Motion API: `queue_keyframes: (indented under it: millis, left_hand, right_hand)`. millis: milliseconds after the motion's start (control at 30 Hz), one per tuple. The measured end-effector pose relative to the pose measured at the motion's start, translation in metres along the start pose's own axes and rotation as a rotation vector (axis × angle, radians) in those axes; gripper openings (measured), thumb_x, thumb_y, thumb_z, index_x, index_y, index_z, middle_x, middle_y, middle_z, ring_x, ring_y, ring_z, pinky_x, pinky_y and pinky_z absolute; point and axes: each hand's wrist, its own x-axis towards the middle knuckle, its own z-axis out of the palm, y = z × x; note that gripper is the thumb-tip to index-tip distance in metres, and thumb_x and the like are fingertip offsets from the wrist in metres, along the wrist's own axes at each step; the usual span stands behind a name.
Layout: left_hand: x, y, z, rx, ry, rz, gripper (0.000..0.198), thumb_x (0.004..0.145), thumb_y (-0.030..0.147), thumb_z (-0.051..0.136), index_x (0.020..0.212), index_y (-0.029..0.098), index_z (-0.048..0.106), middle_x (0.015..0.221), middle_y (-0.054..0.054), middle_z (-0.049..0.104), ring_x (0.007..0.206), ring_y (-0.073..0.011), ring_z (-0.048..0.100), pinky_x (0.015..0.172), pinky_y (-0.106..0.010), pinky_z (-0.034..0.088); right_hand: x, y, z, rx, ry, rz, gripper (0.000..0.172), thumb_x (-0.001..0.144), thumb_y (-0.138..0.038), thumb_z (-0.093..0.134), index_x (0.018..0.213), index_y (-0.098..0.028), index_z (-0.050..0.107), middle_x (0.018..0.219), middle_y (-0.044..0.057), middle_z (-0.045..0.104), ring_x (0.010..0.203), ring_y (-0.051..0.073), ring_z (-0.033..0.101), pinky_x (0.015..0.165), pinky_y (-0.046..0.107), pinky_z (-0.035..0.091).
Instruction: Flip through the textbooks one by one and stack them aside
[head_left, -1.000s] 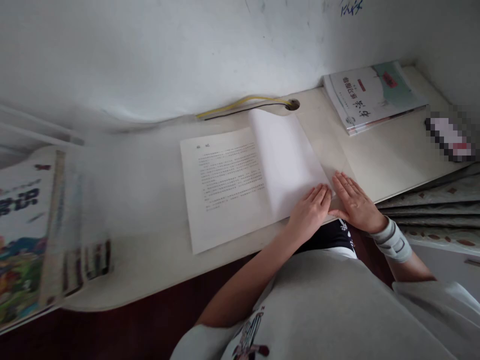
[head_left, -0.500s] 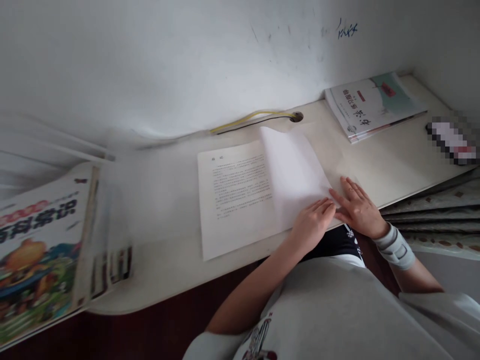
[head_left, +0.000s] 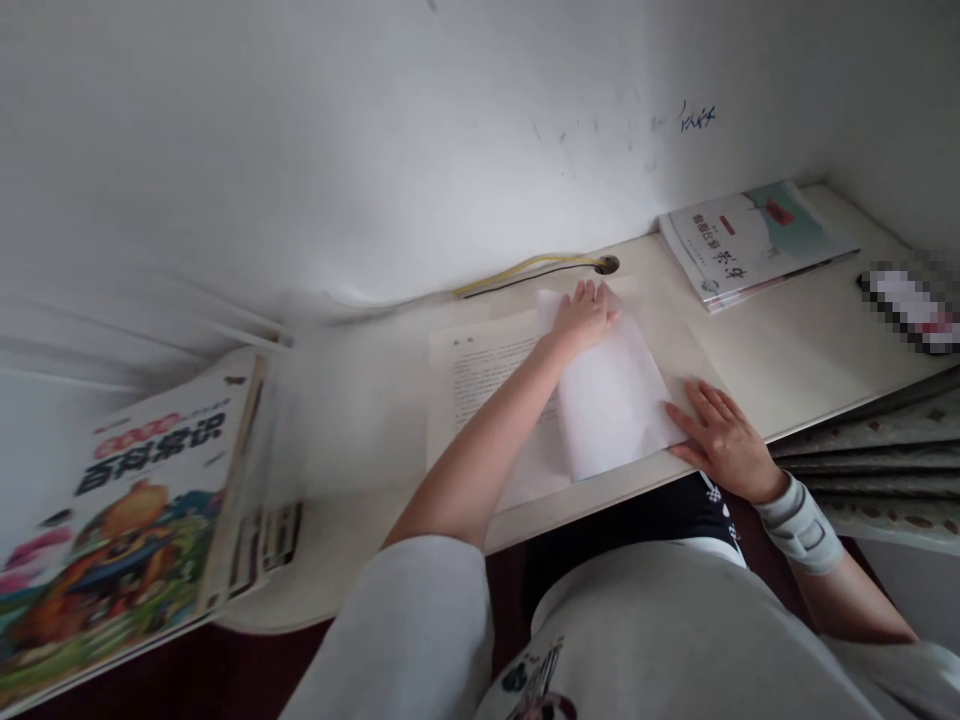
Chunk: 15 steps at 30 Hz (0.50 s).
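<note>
A printed sheet of paper (head_left: 491, 355) lies flat on the white desk, partly hidden by my left forearm. Over its right side is a blank white paper flap (head_left: 607, 410); whether both are one sheet I cannot tell. My left hand (head_left: 586, 318) rests on the flap's far end, palm down, fingers laid over the paper. At the flap's near right corner, my right hand (head_left: 727, 445) lies flat with its fingers spread. A grey band (head_left: 804, 528) wraps the right wrist.
Stacked books (head_left: 757, 240) lie at the back right, beside a blurred-out phone-like object (head_left: 911, 305). A colourful book (head_left: 150, 510) tops a pile at the left. Yellow and black cables (head_left: 525, 268) run along the wall into a desk hole (head_left: 607, 265). A patterned curtain (head_left: 877, 460) hangs right.
My left hand has moved from the flap's near right corner up to its far end. The right hand stays at the near corner. The view has shifted slightly.
</note>
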Motion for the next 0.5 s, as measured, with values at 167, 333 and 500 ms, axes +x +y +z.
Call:
queue_keyframes:
  millis: [167, 333, 500]
  left_hand:
    - [0.0, 0.004, 0.02, 0.041, -0.131, -0.042, 0.069, 0.093, 0.053, 0.02, 0.148, 0.012, 0.012, 0.154, -0.021, 0.012, 0.139, -0.0389, 0.016, 0.104, -0.057, 0.025]
    - [-0.011, 0.012, 0.013, 0.113, -0.112, -0.05, 0.071, 0.09, 0.059, 0.023, 0.147, 0.016, 0.018, 0.15, -0.024, 0.022, 0.13, -0.0449, 0.032, 0.098, -0.058, 0.029]
    - [-0.015, 0.013, -0.001, 0.165, -0.131, -0.014, 0.067, 0.09, 0.058, 0.028, 0.136, 0.011, 0.04, 0.127, -0.024, 0.051, 0.116, -0.0385, 0.048, 0.094, -0.055, 0.033]
  right_hand:
    - [0.0, 0.0, 0.003, 0.001, -0.006, 0.012, 0.054, 0.088, -0.05, 0.047, 0.132, -0.02, 0.051, 0.144, 0.018, 0.039, 0.135, 0.032, 0.031, 0.105, 0.048, 0.034]
    - [0.0, 0.0, 0.003, 0.014, -0.016, 0.019, 0.054, 0.088, -0.05, 0.047, 0.133, -0.019, 0.05, 0.145, 0.018, 0.038, 0.136, 0.032, 0.03, 0.105, 0.048, 0.034]
    - [0.001, -0.001, 0.003, 0.001, -0.009, 0.017, 0.055, 0.088, -0.051, 0.047, 0.133, -0.02, 0.05, 0.142, 0.018, 0.041, 0.135, 0.033, 0.032, 0.105, 0.048, 0.035]
